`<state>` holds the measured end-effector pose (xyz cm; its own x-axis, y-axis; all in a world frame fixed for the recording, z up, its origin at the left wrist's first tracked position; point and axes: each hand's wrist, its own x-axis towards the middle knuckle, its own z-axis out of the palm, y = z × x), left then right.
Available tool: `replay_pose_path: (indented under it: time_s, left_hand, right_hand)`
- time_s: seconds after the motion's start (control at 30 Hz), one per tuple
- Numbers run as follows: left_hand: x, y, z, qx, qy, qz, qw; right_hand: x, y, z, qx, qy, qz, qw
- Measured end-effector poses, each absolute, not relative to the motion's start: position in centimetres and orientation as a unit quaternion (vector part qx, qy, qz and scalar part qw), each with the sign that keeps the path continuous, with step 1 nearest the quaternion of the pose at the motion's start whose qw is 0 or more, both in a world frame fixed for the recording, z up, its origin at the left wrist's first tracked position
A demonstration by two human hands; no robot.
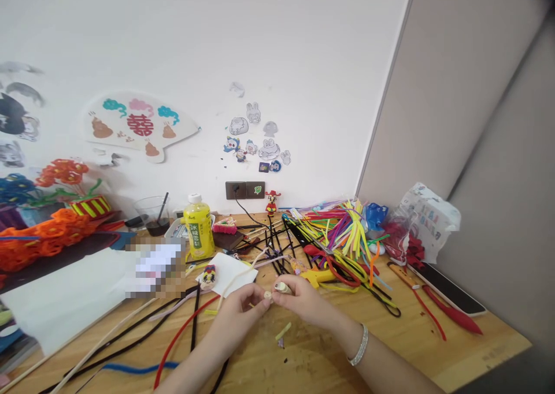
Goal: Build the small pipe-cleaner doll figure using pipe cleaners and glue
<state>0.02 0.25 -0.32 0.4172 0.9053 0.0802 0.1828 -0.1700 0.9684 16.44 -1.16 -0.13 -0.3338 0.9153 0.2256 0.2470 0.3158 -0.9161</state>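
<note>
Hands pinching a small cream pipe-cleaner piece above a cluttered wooden worktop (433,348).

The left hand (243,310) and right hand (303,301) meet fingertip to fingertip over the middle of the worktop, each closed in a tight pinch on a short cream pipe-cleaner piece (275,290) held between them, just above the wood; a silver bracelet (361,345) circles the right wrist. The piece is tiny and held only at its ends, so a slackened pinch would likely let it fall among the loose red, black and blue stems (173,339) below, where it could be hard to find. A bright heap of pipe cleaners (347,232) lies behind the right hand, and a yellow drink bottle (198,227) stands near enough for a stray elbow to tip.
</note>
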Motion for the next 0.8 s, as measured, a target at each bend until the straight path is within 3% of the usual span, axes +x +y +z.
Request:
replay_pose_path:
  time_s: [0.2,0.47,0.8]
  left_hand:
    - [-0.1,0.3,-0.4,0.696,0.410,0.362,0.465]
    - [-0.3,-0.1,0.0,0.778,0.434,0.335,0.308]
    - [-0.3,0.1,-0.4,0.813,0.413,0.318,0.258]
  right_hand:
    - [16.5,-1.1,-0.4,-0.413,-0.711,0.406,0.399]
    - [16.3,-1.0,-0.9,-0.453,-0.729,0.344,0.381]
    - [16.4,-0.7,-1.7,-0.458,-0.758,0.297,0.358]
